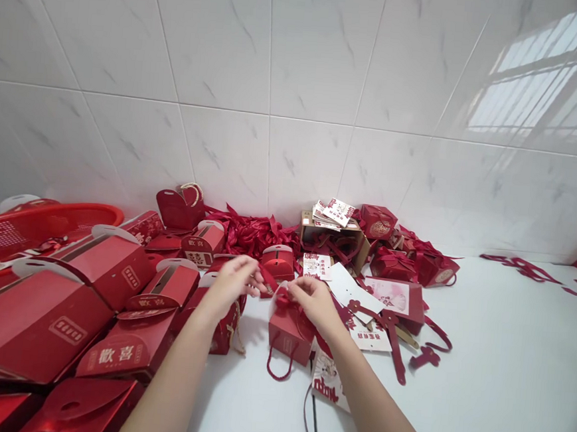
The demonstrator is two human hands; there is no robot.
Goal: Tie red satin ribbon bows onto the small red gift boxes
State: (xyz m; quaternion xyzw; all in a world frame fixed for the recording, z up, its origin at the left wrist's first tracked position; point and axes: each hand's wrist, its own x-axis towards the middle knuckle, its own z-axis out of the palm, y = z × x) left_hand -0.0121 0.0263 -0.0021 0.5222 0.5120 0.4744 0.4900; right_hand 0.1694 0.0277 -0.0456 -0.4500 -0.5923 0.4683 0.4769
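Observation:
A small red gift box (pixel 286 336) with a cord handle stands upright on the white table (pixel 495 379) in the middle. Above its top, my left hand (pixel 236 280) pinches one end of a red ribbon (pixel 273 288) and my right hand (pixel 312 298) pinches the other end at the bow on the box. Both hands have their fingers closed on the ribbon. Printed cards (pixel 328 382) lie under my right forearm.
Larger red gift boxes (pixel 35 322) crowd the left side, next to a red plastic basket (pixel 33 222). A pile of loose red ribbons (pixel 255 230), a cardboard box (pixel 334 236) with cards, and more small boxes (pixel 414 266) line the tiled wall. Flat cut-outs (pixel 390 317) lie right of the hands.

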